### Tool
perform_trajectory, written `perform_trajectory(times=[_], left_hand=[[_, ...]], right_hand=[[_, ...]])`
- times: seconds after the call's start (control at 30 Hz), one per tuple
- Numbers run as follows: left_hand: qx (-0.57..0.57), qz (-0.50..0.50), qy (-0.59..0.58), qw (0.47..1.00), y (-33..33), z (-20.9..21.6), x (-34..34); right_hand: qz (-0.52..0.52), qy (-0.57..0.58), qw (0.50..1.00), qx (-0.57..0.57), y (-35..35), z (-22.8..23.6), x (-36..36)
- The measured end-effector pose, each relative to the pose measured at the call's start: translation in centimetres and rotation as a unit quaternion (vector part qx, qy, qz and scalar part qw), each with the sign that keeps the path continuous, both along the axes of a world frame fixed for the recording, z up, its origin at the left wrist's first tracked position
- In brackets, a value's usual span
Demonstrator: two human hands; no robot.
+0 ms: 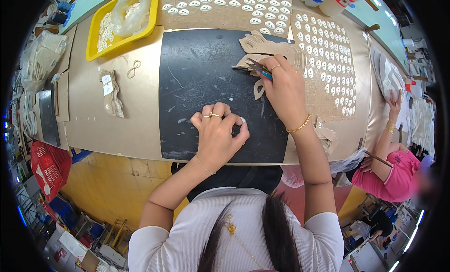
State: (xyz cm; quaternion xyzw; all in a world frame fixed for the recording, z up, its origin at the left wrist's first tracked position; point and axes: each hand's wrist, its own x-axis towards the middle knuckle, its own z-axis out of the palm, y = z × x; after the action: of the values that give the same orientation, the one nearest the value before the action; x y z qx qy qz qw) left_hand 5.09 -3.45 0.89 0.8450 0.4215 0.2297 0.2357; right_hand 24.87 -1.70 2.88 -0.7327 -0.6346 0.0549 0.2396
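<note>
two hands at a black mat: right hand (pixel 283 86) with snips (pixel 266 75), left hand (pixel 218 133) curled

right hand: closed round the blue-handled snips, blades parted and pointing left, over the edge of a tan stack. left hand: fingers bent, thumb and forefinger drawn together, above the lower middle of the mat; whether it pinches anything cannot be told.

items, largest first:

work table (pixel 93 131), surface tan, running the width of the view.

black mat (pixel 201 84), scuffed, before the person, tan stack at its upper right.

brown boards, two: one beyond the mat (pixel 211 18), one to its right (pixel 323 103); both set with rows of small white ovals (pixel 270 24), each with dark marks.

yellow tray (pixel 153 14), upper left of the table, holding a clear plastic bag (pixel 131 18) and loose pale pieces (pixel 105 33).

tan stack (pixel 262 46), flat curved pieces fanned in layers, under and beside the snips.

tan bundle (pixel 112 101), left of the mat, white label (pixel 107 86) on top.

further tan pieces (pixel 326 139), right of the mat, near the right forearm.

holed tan piece (pixel 257 96), just below the stack.

thin looped band (pixel 133 69), twisted, between tray and bundle.

white speck (pixel 230 99), on the mat between the hands.
</note>
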Motion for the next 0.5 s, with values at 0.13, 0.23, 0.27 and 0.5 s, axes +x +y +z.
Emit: perform_trajectory(times=[0.13,0.23,0.27,0.5], left_hand=[[0.006,0.012,0.018,1.0,-0.1,0.2,0.3],[0.007,0.003,0.024,1.0,0.0,0.3,0.4],[-0.003,0.009,0.027,1.0,0.0,0.3,0.4],[0.001,0.03,0.01,1.0,-0.9,0.0,-0.4]], right_hand=[[-0.002,0.01,1.0,0.006,-0.2,0.2,-0.1],[-0.001,0.015,1.0,0.009,-0.4,0.3,0.1],[0.0,0.016,1.0,0.011,-0.4,0.3,0.2],[0.007,0.211,0.977,0.011,-1.7,1.5,0.9]])
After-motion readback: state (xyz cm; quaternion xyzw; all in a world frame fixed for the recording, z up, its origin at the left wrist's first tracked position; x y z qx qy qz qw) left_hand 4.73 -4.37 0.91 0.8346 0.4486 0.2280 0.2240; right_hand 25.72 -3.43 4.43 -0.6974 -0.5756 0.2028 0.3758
